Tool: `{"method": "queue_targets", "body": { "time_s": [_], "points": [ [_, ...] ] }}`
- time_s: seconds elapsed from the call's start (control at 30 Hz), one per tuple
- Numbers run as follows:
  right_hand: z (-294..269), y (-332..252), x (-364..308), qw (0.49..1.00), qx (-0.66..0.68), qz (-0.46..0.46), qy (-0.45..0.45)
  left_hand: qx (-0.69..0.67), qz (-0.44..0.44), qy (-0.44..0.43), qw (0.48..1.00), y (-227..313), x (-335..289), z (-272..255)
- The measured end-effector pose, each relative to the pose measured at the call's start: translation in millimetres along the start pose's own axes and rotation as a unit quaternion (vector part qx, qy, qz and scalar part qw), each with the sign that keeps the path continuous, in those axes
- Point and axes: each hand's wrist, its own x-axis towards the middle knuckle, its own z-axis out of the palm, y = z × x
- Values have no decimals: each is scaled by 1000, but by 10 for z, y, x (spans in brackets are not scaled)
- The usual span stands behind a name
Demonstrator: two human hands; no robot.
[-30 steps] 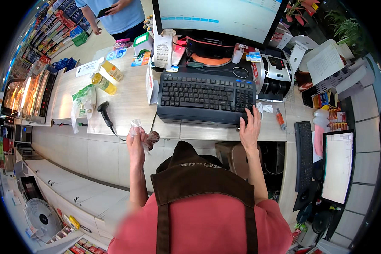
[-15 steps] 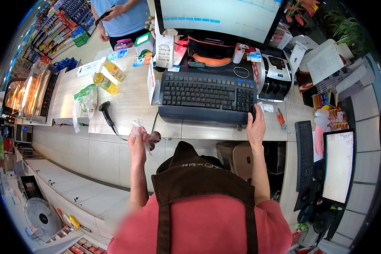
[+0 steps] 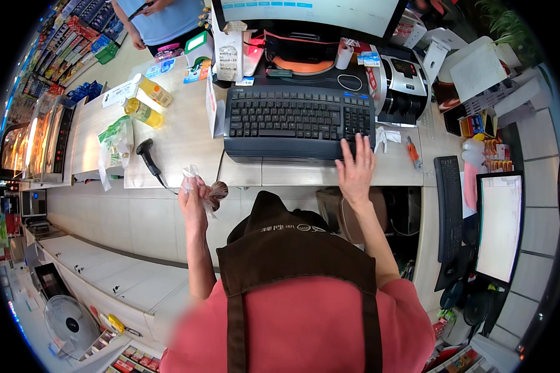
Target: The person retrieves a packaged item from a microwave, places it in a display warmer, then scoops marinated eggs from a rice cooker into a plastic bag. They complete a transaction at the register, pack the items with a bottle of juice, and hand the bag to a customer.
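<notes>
My left hand [image 3: 193,204] is closed on the gathered top of a clear plastic bag [image 3: 216,193], held just off the counter's near edge. Something brown and rounded sits in the bag; its kind is unclear. Over the right end of a black keyboard [image 3: 280,121], my right hand [image 3: 356,171] holds nothing, its fingers apart and their tips at the number keys. A black handheld barcode scanner [image 3: 148,158] lies on the counter beyond my left hand. Farther back are two bottles of yellow drink [image 3: 154,92] and a white-and-green plastic bag [image 3: 116,146].
A monitor [image 3: 311,13] stands behind the keyboard, with a banknote counter [image 3: 404,90] to its right. An orange-handled cutter [image 3: 414,152] lies nearby. A second screen [image 3: 499,224] is at far right, a lit food warmer [image 3: 37,140] at far left. Across the counter stands a person in blue [image 3: 162,25].
My right hand has moved from the keyboard's right front corner up and left onto the number keys. The left hand still holds the clear bag. The view has shifted slightly.
</notes>
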Motion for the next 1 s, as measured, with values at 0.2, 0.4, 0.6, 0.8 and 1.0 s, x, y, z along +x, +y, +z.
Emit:
{"method": "queue_targets", "body": {
  "time_s": [0.2, 0.4, 0.6, 0.8, 1.0],
  "points": [
    [103, -117, 112, 1000, 13, 10, -5, 5, 0, 2, 1000, 36, 22, 38],
    [101, -131, 279, 1000, 26, 9, 12, 16, -8, 14, 1000, 71, 29, 37],
    [50, -101, 414, 999, 24, 34, -6, 12, -11, 18, 1000, 61, 43, 13],
    [5, 288, 280, 996, 15, 67, 59, 12, -13, 25, 1000, 42, 63, 5],
    [8, 351, 334, 998, -37, 51, 13, 20, -20, 14, 1000, 50, 96, 70]
  ]
}}
